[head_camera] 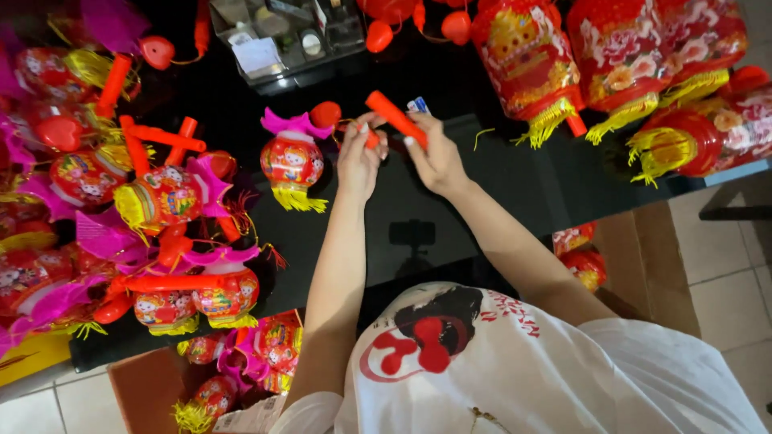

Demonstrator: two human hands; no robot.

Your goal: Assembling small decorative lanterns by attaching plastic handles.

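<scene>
Over the middle of the black bench (498, 193) I've got both hands up close together, working on one small lantern's bits. My right hand (438, 157) has its fingers pinched round an orange-red plastic stick (394, 116), which slants up and to the left from the grip. My left hand (362, 157) is just beside it, fingertips pressed together on a little red piece (372, 139) right under that stick; it's too small for me to tell what exactly it is. Just left of that hand a small red lantern (293, 161) with pink wings and a yellow fringe lies on the bench, near but not touching as far as I can see. Further left there's a whole heap of the same small lanterns (161, 201) with orange sticks mixed in. Along the far right edge bigger red and gold lanterns (527, 60) are lined up, and a clear plastic box (285, 36) sits at the back.
</scene>
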